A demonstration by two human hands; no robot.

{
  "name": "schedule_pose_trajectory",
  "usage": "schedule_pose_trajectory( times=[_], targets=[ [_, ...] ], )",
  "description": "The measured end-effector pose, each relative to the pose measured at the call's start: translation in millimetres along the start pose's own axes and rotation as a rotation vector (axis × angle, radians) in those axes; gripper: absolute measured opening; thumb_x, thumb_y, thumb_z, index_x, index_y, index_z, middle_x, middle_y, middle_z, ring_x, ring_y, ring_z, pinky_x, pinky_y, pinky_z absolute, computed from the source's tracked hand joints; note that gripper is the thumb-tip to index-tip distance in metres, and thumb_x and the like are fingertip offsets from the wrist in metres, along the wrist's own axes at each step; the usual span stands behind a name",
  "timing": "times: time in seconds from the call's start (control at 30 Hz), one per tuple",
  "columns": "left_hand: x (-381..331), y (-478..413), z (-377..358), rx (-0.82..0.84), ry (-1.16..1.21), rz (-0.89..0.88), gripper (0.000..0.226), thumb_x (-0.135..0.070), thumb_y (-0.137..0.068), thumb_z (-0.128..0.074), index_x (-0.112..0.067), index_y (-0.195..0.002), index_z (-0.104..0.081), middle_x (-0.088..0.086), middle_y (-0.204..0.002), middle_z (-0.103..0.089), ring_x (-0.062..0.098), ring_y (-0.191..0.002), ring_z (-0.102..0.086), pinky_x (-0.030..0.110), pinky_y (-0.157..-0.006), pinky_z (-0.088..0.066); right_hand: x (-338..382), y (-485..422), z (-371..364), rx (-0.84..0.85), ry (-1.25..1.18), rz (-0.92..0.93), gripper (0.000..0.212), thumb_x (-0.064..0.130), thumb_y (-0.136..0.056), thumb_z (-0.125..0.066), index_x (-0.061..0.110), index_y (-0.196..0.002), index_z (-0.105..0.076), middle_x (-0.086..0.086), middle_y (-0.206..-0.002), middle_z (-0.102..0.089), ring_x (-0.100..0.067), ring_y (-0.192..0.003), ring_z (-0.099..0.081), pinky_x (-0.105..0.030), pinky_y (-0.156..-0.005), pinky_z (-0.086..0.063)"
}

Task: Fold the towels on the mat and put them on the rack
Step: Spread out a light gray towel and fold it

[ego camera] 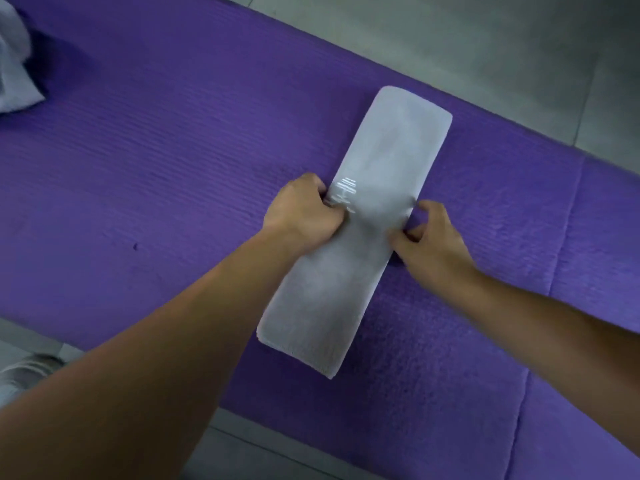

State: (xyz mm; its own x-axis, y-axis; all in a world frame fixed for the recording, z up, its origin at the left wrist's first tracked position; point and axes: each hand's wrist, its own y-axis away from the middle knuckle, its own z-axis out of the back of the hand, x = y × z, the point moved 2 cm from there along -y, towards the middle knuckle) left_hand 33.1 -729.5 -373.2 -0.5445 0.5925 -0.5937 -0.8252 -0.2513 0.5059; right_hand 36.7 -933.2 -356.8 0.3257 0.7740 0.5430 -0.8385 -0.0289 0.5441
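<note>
A pale grey towel (377, 157), folded into a long narrow strip, lies diagonally on the purple mat (156, 161). My left hand (304, 213) grips the strip's left edge about midway along, fingers curled onto the cloth by a woven band. My right hand (433, 237) pinches the right edge opposite it, thumb on top. A second, crumpled towel (14, 64) lies at the mat's far left, cut off by the frame. No rack is in view.
Grey tiled floor (485, 46) lies beyond the mat's far edge and along its near edge at the bottom. A light-coloured shoe (24, 372) shows at the lower left. The mat has fold seams on its right part.
</note>
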Motion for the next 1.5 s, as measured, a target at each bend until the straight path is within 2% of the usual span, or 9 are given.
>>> schedule_pose_trajectory(
  times=[0.13,0.23,0.33,0.47,0.73,0.9,1.13,1.33,1.5],
  targets=[
    [-4,-4,6,0.079,0.065,-0.014,0.021,-0.032,-0.08,-0.075,-0.018,-0.092,-0.066,-0.003,-0.082,-0.073,0.014,-0.077,-0.071,0.036,-0.075,-0.061,-11,-5,-5,-0.042,-0.349,-0.124,0.068,0.033,-0.086,-0.075,0.022,-0.144,-0.04,0.004,-0.094,-0.074,-0.014,-0.089,-0.072,-0.038,-0.086,-0.06],
    [-10,-2,8,0.127,0.213,-0.002,0.02,-0.024,-0.082,-0.078,-0.011,-0.092,-0.066,-0.001,-0.077,-0.073,0.006,-0.063,-0.069,0.023,-0.059,-0.057,-13,-10,0,0.004,-0.624,-0.243,0.067,0.022,-0.084,-0.08,0.013,-0.14,-0.045,-0.01,-0.105,-0.074,-0.023,-0.093,-0.074,-0.04,-0.086,-0.06],
    [-18,5,6,0.207,0.471,0.026,0.016,-0.019,-0.084,-0.078,-0.014,-0.088,-0.063,-0.002,-0.069,-0.069,0.012,-0.064,-0.065,0.031,-0.065,-0.054,-11,-8,7,0.06,-0.86,-0.285,0.052,0.012,-0.09,-0.074,0.005,-0.135,-0.049,-0.018,-0.111,-0.072,-0.029,-0.097,-0.074,-0.043,-0.088,-0.06],
    [-36,20,8,0.269,0.602,-0.039,0.018,-0.022,-0.082,-0.076,-0.018,-0.083,-0.059,-0.003,-0.07,-0.066,0.012,-0.066,-0.062,0.031,-0.064,-0.049,1,0,12,0.193,-0.95,-0.248,0.025,0.029,-0.097,-0.063,0.01,-0.112,-0.072,-0.007,-0.103,-0.077,-0.021,-0.093,-0.074,-0.039,-0.088,-0.058],
    [-70,34,31,0.208,0.894,-0.044,0.02,-0.024,-0.068,-0.072,-0.017,-0.079,-0.057,0.008,-0.083,-0.063,0.022,-0.077,-0.061,0.037,-0.072,-0.05,24,6,47,0.266,-1.142,-0.125,0.048,0.045,-0.095,-0.059,0.013,-0.13,-0.065,-0.005,-0.126,-0.07,-0.022,-0.117,-0.067,-0.04,-0.099,-0.051],
    [-82,42,55,-0.064,0.633,-0.255,0.033,-0.017,-0.089,-0.072,-0.015,-0.114,-0.05,0.015,-0.091,-0.069,0.014,-0.075,-0.063,0.032,-0.071,-0.052,47,12,79,0.018,-0.941,0.242,0.064,0.009,-0.089,-0.072,0.017,-0.146,-0.045,-0.004,-0.11,-0.074,-0.016,-0.104,-0.07,-0.035,-0.09,-0.057],
    [-81,64,76,-0.059,0.103,-0.549,0.09,-0.024,-0.077,-0.083,-0.028,-0.153,-0.035,-0.008,-0.133,-0.055,0.005,-0.119,-0.056,0.024,-0.101,-0.047,58,37,98,-0.097,-0.044,0.527,0.08,0.022,-0.073,-0.087,0.035,-0.141,-0.049,0.03,-0.115,-0.058,0.01,-0.105,-0.059,-0.004,-0.086,-0.044],
    [-84,77,80,-0.121,-0.157,-0.596,0.037,-0.046,-0.074,-0.078,-0.037,-0.108,-0.068,-0.014,-0.097,-0.062,0.003,-0.09,-0.057,0.026,-0.081,-0.049,55,55,109,-0.08,0.176,0.585,0.035,0.032,-0.078,-0.078,0.043,-0.108,-0.064,0.026,-0.097,-0.064,0.007,-0.094,-0.06,-0.001,-0.075,-0.042],
    [-82,81,86,0.004,0.16,-0.604,0.032,-0.049,-0.073,-0.076,-0.025,-0.093,-0.067,-0.008,-0.094,-0.062,0.001,-0.09,-0.062,0.02,-0.083,-0.049,58,56,124,0.148,-0.098,0.535,0.031,0.044,-0.074,-0.079,0.036,-0.102,-0.067,0.008,-0.105,-0.065,-0.002,-0.097,-0.064,-0.015,-0.082,-0.049]
  ],
)
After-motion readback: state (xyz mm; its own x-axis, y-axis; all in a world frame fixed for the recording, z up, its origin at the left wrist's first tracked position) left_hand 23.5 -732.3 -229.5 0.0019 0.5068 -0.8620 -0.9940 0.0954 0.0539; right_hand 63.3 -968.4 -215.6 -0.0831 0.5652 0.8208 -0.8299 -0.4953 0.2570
